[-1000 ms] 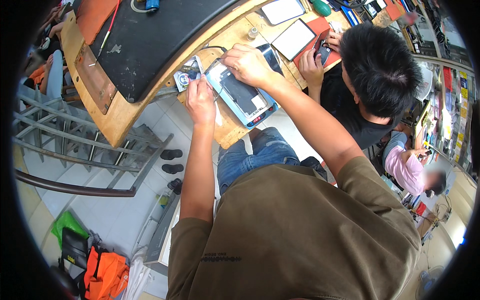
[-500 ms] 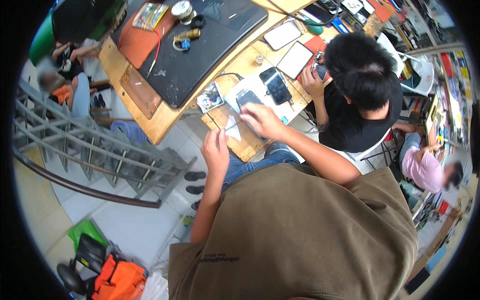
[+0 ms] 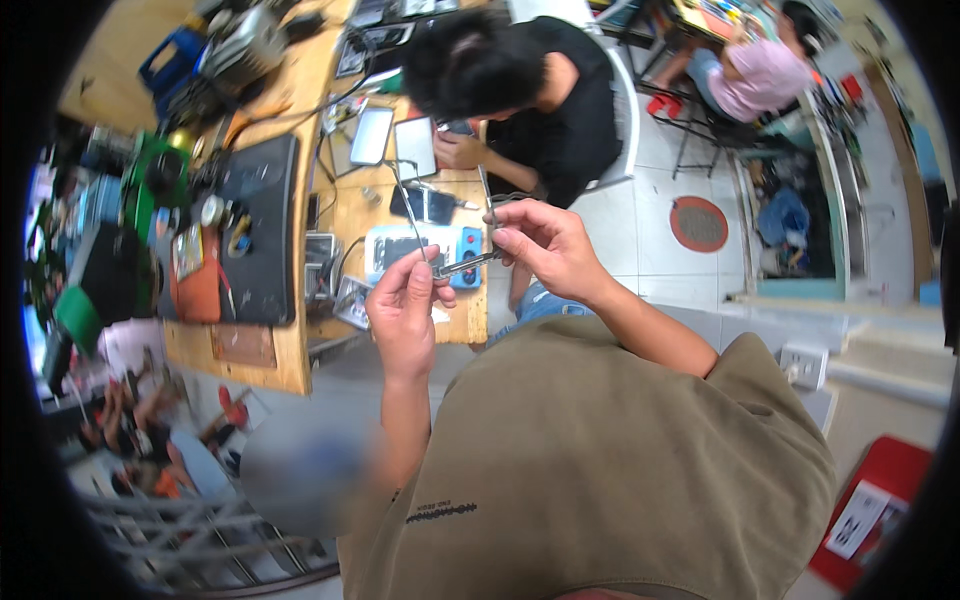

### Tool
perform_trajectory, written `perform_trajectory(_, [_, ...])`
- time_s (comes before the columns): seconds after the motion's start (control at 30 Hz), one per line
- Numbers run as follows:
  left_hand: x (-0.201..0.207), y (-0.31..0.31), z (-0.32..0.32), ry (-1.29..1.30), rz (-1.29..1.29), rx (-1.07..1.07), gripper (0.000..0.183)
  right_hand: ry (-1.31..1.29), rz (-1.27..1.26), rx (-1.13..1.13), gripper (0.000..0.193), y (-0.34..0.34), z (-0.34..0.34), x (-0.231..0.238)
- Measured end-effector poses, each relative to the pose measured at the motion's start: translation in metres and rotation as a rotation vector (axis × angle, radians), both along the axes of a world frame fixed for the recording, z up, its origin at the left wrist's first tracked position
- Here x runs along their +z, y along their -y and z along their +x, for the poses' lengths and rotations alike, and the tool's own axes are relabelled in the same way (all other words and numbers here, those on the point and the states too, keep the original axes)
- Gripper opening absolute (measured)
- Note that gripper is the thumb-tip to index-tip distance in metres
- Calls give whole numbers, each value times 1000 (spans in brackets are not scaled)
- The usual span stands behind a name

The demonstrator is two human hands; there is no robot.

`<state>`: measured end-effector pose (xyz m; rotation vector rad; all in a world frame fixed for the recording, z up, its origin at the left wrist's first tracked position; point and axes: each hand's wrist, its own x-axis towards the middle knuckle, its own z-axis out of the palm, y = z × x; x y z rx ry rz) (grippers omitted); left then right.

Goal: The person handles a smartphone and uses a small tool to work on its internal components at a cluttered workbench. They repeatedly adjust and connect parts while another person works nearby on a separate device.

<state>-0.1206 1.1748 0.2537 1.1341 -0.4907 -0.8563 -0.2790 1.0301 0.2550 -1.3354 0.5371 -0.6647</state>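
Observation:
I hold a pair of eyeglasses between both hands, over the near end of the wooden workbench. The thin dark temples stick up, away from me. My left hand pinches the left end of the frame between thumb and fingers. At the right end, my right hand grips the frame and temple near the hinge. Below the glasses lies a blue and white device with red knobs, a dark phone resting on it. Another dark phone is just beyond. A small white piece shows partly beside my left hand.
A person in black sits at the bench's far right, hands on a small device. Two pale tablet-like panels lie near them. A black mat with tools covers the left table. Another person in pink sits farther off.
The view has swung to the right. Half a second ago my hands were low over the bench with a white cloth or paper; now they hold the eyeglasses up with the temples spread.

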Motion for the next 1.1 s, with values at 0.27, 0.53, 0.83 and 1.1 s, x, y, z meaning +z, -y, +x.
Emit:
perform_trajectory(0.27, [20, 74, -59, -228, -100, -234, 28, 85, 109, -142, 23, 51, -74, 10])
perform_trajectory(0.53, [25, 194, -121, 20, -44, -152, 29, 150, 139, -126, 22, 175, -123, -2])
perform_trajectory(0.83, [2, 333, -195, -215, -63, -418, 29, 94, 262, 48, 21, 305, -181, -22])
perform_trajectory(1.1, [-83, 419, -185, 229, 284, -180, 32, -128, 195, -594, 24, 447, -246, -109])
